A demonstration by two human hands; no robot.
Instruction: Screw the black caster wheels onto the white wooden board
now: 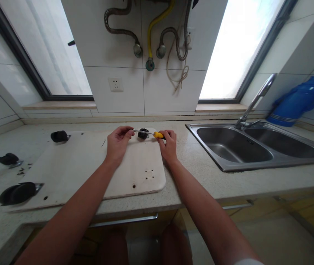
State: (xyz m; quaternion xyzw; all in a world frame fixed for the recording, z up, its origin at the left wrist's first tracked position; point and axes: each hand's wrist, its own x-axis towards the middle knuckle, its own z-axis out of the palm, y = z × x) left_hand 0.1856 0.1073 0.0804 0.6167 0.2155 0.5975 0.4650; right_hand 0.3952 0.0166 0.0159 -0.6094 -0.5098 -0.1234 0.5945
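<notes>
My right hand [168, 144] is closed around the yellow-and-black handle of a screwdriver [158, 135], whose metal shaft points left. At the shaft's tip, the thumb and fingers of my left hand [119, 141] are pinched together; whatever small thing they hold is too small to make out. Behind the shaft, a black caster wheel [143, 134] stands at the far right corner of a pale board [134, 158] lying on the countertop. Near the board's front right corner are several small screw holes [149, 174] and a larger hole [134, 186].
Two more casters, one at the back [59, 136] and one at the front [18, 193], sit on the board's left part. A loose caster [8, 159] lies at left beside several screws [21, 171]. A double sink [223, 170] with a faucet [256, 101] is at right, near a blue jug [299, 101].
</notes>
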